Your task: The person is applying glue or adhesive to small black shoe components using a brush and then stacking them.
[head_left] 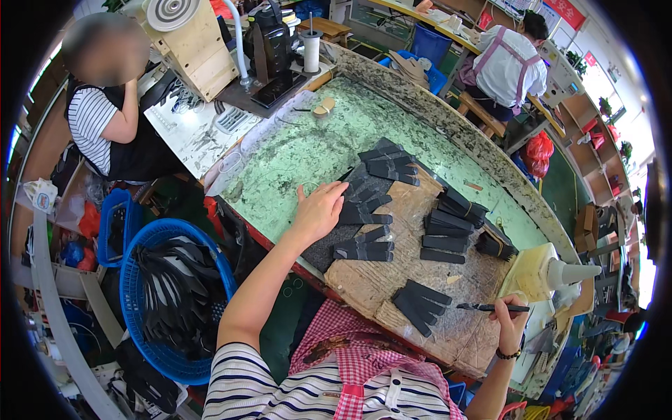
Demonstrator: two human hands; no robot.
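My right hand (pixel 509 325) holds a slim black brush (pixel 483 306), its tip pointing left toward a fan of black strips (pixel 420 305) on the brown cardboard (pixel 371 285). My left hand (pixel 320 212) is over the left edge of the work area with its fingers stretched out, beside black strips (pixel 364 210) fanned on a dark grey mat (pixel 320 252). Another fan of black strips (pixel 392 166) lies farther back. Stacked strips (pixel 446 234) and a bundle (pixel 495 242) sit on the right part of the cardboard. A translucent yellowish squeeze bottle (pixel 528 271) with a white nozzle stands near my right hand.
Below left, a blue basket (pixel 225 262) holds many black pieces. A raised rim (pixel 455 129) borders the green worktop (pixel 280 150). A machine (pixel 196 52) and a phone (pixel 278 89) are at the back left. One person sits left; another (pixel 509 66) works back right.
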